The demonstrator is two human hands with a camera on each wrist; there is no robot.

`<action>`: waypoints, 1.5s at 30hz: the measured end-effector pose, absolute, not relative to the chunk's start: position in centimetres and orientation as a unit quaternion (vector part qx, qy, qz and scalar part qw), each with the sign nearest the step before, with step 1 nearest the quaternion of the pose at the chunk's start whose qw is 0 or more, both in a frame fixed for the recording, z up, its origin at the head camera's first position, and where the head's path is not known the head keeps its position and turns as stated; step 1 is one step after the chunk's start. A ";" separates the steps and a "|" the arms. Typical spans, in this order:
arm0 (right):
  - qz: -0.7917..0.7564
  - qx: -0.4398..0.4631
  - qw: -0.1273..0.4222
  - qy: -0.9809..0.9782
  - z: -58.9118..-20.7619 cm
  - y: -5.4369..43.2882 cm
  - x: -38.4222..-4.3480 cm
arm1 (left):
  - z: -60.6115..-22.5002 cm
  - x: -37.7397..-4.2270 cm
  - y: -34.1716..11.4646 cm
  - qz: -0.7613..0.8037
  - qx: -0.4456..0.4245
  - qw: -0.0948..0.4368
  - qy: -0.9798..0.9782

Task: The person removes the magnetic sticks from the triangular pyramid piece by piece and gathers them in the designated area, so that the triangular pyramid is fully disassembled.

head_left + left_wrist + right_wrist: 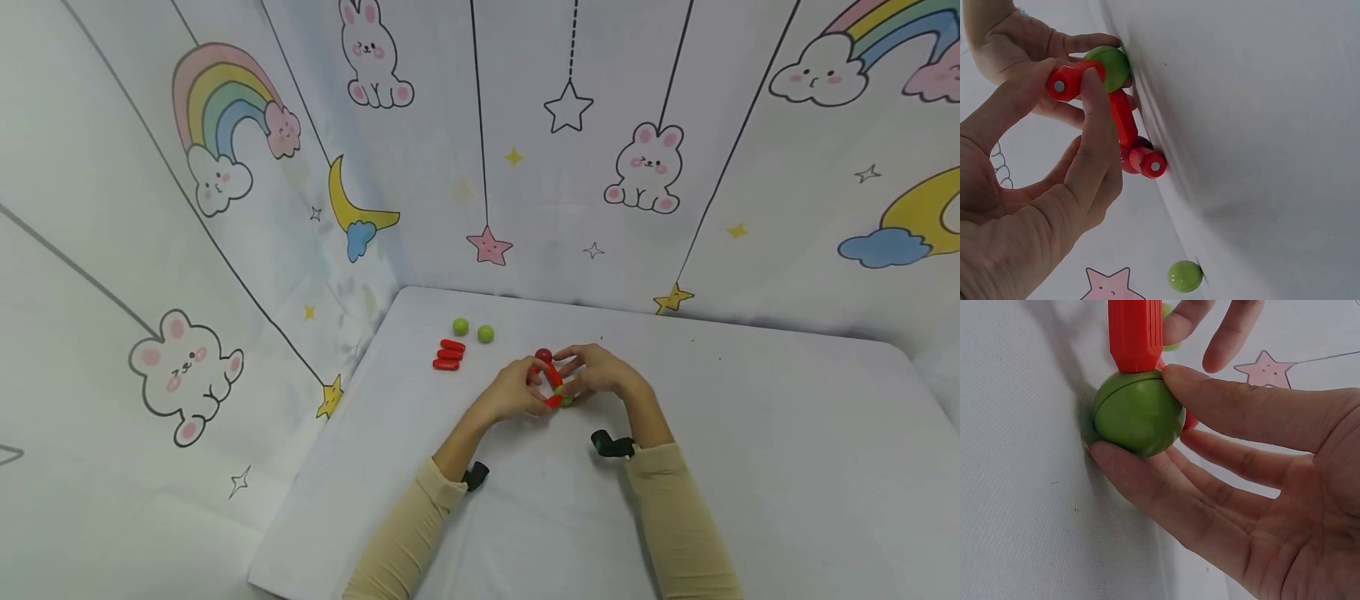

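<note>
My left hand (517, 388) pinches a red rod (1067, 81) between thumb and index finger; a silver disc marks its outer end. The rod's other end meets a green ball (1140, 419), which my right hand (597, 372) holds between thumb and fingers, low at the white tabletop. From this ball a second red rod (1124, 119) leads to a dark red ball (543, 356). A third red rod (1149, 163) sticks out from that red ball, its silver-tipped end facing the left wrist camera.
On the white table (787, 433), left of the hands, lie three red rods (450, 355) in a row. Two loose green balls (486, 333) sit just behind them. A white cloth (540, 183) printed with rabbits and stars hangs along the back and left.
</note>
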State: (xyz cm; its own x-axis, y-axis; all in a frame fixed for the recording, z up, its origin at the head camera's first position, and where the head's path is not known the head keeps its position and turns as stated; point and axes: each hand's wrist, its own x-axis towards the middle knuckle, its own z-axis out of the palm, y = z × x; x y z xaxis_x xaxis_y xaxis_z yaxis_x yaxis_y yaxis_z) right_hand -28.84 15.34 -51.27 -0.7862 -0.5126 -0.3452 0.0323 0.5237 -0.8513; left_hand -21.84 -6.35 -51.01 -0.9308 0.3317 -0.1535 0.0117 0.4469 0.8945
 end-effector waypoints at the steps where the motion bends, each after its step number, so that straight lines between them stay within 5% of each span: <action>1: -0.465 -0.146 0.292 0.823 -51.3 15.3 -28.8 | -51.0 -21.9 -6.4 0.516 0.102 0.155 0.836; 28: -0.473 -0.107 0.320 0.814 -50.7 14.8 -28.9 | -50.4 -22.5 -7.9 0.497 0.084 0.160 0.849; 45: -0.475 -0.093 0.323 0.813 -51.2 14.9 -29.0 | -50.0 -23.8 -13.4 0.575 0.065 0.163 0.799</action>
